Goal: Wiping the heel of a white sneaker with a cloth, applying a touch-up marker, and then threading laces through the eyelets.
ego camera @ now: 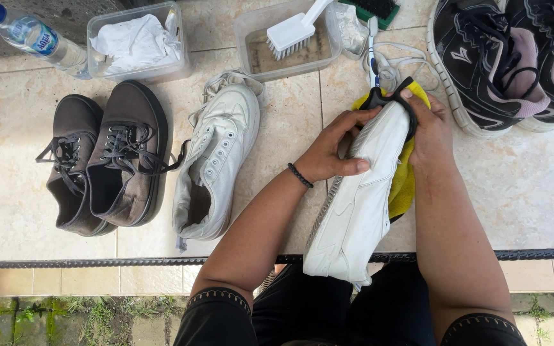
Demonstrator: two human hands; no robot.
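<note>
Left hand (328, 154) grip closed on white sneaker (360, 198), held sole-side up over lap. Right hand (428, 131) grip holds yellow cloth (405, 186) w/ black edge against shoe toe. Second white sneaker (216, 160) lies just left on tiled floor (533, 192); brown pair (107, 163) beyond it.

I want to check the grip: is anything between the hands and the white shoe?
The left hand grips the white shoe bare. A yellow cloth lies between the right hand and the shoe.
</note>
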